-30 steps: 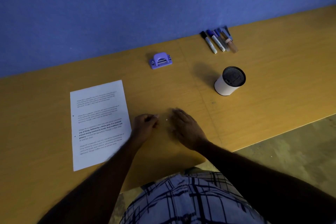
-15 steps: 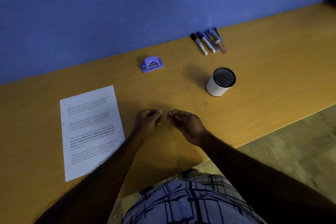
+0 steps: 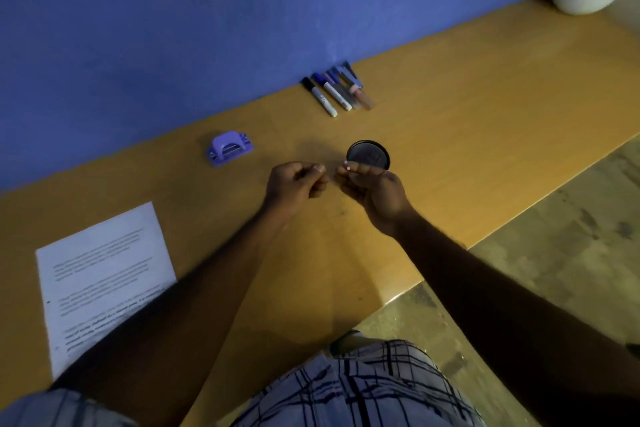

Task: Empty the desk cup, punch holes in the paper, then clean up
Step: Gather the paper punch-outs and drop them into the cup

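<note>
Both hands are held right by the desk cup [image 3: 369, 153]: left hand [image 3: 295, 184] is curled into a loose fist, right hand [image 3: 375, 191] is pinched on tiny white paper bits [image 3: 347, 166].

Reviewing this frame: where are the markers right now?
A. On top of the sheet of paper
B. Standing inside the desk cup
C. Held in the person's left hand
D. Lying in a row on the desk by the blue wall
D. The markers lie side by side on the desk against the blue wall, beyond the desk cup and apart from the paper.
</note>
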The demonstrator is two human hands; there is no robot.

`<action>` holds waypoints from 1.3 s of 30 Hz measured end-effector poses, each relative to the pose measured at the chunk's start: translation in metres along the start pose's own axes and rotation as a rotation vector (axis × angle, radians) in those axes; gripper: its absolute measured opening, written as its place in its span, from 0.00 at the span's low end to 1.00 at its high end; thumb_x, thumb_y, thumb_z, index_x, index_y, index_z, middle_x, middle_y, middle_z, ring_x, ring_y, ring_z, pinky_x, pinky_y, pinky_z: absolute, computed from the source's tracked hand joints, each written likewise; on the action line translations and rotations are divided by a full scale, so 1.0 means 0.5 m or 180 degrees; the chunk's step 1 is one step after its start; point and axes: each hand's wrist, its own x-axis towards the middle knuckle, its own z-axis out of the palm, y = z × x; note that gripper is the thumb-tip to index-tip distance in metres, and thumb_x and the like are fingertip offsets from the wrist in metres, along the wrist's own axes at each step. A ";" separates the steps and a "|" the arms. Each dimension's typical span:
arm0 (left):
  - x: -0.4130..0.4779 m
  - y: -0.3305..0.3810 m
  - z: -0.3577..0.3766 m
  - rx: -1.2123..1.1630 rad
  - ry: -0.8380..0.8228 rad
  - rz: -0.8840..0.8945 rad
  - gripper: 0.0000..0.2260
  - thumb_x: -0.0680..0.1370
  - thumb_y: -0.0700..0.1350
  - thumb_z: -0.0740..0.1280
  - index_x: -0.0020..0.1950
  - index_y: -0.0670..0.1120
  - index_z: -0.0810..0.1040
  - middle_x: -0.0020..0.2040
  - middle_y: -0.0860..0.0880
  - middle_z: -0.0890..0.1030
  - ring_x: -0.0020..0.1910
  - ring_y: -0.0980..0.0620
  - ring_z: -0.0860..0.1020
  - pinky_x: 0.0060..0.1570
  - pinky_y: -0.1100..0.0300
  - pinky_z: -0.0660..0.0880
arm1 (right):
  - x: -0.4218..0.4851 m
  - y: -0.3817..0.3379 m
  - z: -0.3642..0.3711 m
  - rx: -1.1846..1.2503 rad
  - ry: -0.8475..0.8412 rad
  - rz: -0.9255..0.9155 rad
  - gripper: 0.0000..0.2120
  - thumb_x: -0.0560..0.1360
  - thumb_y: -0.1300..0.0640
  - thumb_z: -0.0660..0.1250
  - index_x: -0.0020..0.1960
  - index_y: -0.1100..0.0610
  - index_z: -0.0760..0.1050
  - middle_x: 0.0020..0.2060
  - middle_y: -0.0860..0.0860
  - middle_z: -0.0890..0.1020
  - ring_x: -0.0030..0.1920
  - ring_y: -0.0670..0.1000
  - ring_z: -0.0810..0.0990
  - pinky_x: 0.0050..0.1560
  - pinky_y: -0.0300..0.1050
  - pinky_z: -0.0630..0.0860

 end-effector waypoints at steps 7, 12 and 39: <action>0.085 0.047 0.072 0.0792 -0.0284 0.0291 0.08 0.78 0.37 0.65 0.52 0.37 0.82 0.36 0.50 0.83 0.31 0.60 0.81 0.34 0.65 0.78 | 0.055 -0.108 -0.080 -0.1676 0.0501 -0.0654 0.10 0.73 0.72 0.65 0.49 0.63 0.83 0.48 0.63 0.85 0.43 0.53 0.84 0.50 0.46 0.81; 0.119 0.061 0.099 0.2022 -0.0497 0.0875 0.09 0.77 0.39 0.66 0.54 0.40 0.83 0.46 0.48 0.85 0.41 0.60 0.81 0.38 0.75 0.73 | 0.089 -0.138 -0.114 -0.3887 0.0311 -0.1061 0.10 0.72 0.67 0.68 0.49 0.59 0.85 0.47 0.55 0.86 0.48 0.53 0.83 0.50 0.51 0.79; 0.129 0.096 0.127 0.3267 -0.0557 0.1395 0.16 0.73 0.47 0.73 0.60 0.50 0.78 0.51 0.50 0.84 0.53 0.49 0.79 0.45 0.54 0.78 | 0.104 -0.163 -0.114 -0.5440 0.0074 -0.1407 0.12 0.74 0.53 0.70 0.57 0.54 0.79 0.50 0.52 0.83 0.49 0.52 0.80 0.41 0.46 0.78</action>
